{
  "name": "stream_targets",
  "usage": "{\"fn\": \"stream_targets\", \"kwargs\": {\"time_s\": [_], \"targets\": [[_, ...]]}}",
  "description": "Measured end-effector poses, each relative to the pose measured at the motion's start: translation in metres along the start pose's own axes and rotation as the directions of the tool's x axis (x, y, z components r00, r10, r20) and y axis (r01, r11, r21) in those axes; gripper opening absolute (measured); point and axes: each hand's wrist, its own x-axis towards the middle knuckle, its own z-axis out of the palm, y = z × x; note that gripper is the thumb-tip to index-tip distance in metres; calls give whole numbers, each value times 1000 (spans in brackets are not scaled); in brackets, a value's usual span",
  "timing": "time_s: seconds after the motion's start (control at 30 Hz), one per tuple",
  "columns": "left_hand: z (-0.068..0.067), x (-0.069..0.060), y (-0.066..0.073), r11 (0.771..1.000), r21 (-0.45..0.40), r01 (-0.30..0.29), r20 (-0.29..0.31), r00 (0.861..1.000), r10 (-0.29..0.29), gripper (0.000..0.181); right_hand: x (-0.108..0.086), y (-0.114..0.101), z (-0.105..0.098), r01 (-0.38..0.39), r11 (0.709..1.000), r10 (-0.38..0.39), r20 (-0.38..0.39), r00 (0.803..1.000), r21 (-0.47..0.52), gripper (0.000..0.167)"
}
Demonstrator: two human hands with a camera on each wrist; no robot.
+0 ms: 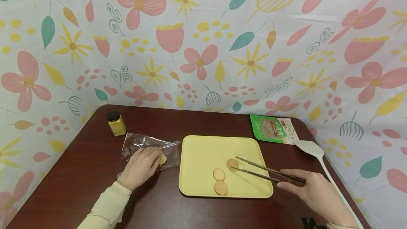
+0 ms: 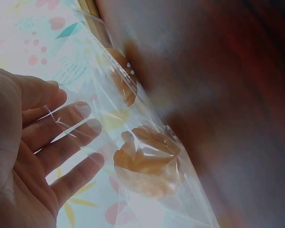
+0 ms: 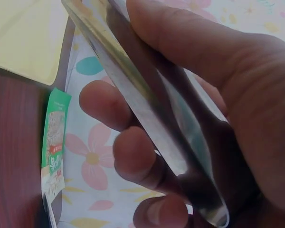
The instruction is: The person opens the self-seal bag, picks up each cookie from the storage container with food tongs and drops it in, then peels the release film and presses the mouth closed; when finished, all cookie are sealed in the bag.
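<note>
My left hand (image 1: pixel 142 165) pinches the film of a clear plastic bag (image 1: pixel 171 147) lying left of the tray, thumb against forefinger in the left wrist view. Inside the bag shows a wavy-edged yellowish piece (image 2: pixel 149 164), perhaps a biscuit. Metal tongs (image 1: pixel 264 167) are gripped in my right hand (image 1: pixel 318 192), their arms apart. The tong tips lie over and beside one round biscuit (image 1: pixel 232 166) on the yellow tray (image 1: pixel 198 151); whether they touch it I cannot tell. Another biscuit (image 1: pixel 219 174) and a third biscuit (image 1: pixel 220 188) lie close together on the tray, nearer the front.
A small yellow jar (image 1: pixel 117 125) with a black lid stands at the back left. At the back right lies a green packet (image 1: pixel 268 129), touched by a pale spatula (image 1: pixel 313 148) along the table's right edge. Flowered cloth (image 1: pixel 203 63) hangs behind the dark table (image 1: pixel 159 207).
</note>
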Motion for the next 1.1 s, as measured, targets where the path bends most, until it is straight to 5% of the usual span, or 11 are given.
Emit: {"fn": "stream_targets", "kwargs": {"time_s": [0.23,1.1], "targets": [[0,0,0,1000,3,11,12,1000,-11,17,2,0,2,-40,999,41,62,997,-18,63],[-2,0,0,1000,-2,28,13,1000,-28,16,4,2,7,-44,999,44,114,992,-7,60]]}}
